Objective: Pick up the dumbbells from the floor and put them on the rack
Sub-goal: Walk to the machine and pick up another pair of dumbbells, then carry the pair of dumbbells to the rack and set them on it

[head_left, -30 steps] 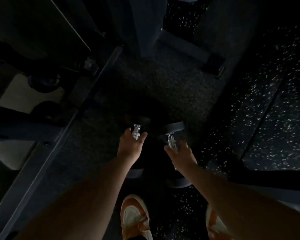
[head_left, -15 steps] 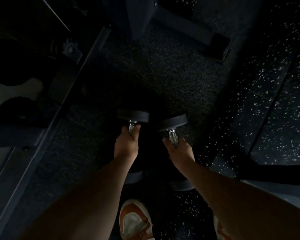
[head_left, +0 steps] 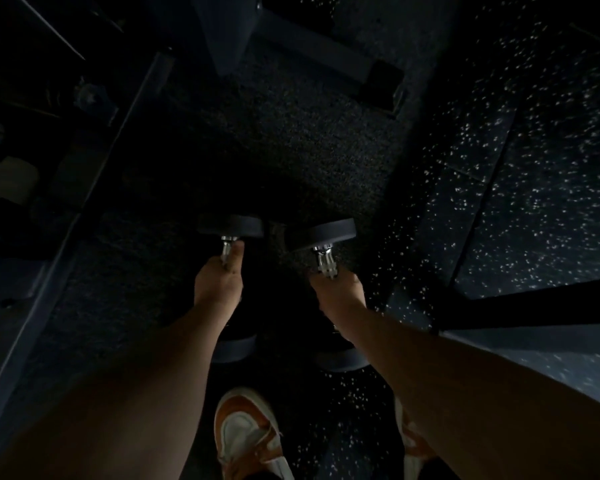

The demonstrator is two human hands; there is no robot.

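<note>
Two black round-headed dumbbells with chrome handles lie side by side in the dim middle of the view. My left hand [head_left: 219, 284] is wrapped around the handle of the left dumbbell [head_left: 231, 226]. My right hand [head_left: 338, 289] is closed on the handle of the right dumbbell [head_left: 321, 232]. Each near head shows under my forearms. The dark frame of the rack [head_left: 94, 140] runs along the left side; its shelves are mostly lost in shadow.
A dark speckled rubber floor [head_left: 534, 168] spreads to the right. A machine's base bar [head_left: 319, 50] crosses the top. A black bar [head_left: 534, 306] lies at the right. My orange and white shoes [head_left: 246, 434] stand at the bottom.
Both hands have closed fully on the handles, the right one from spread fingers. The dumbbells' far heads have come clearer into view, and the view has shifted left and downward over the floor.
</note>
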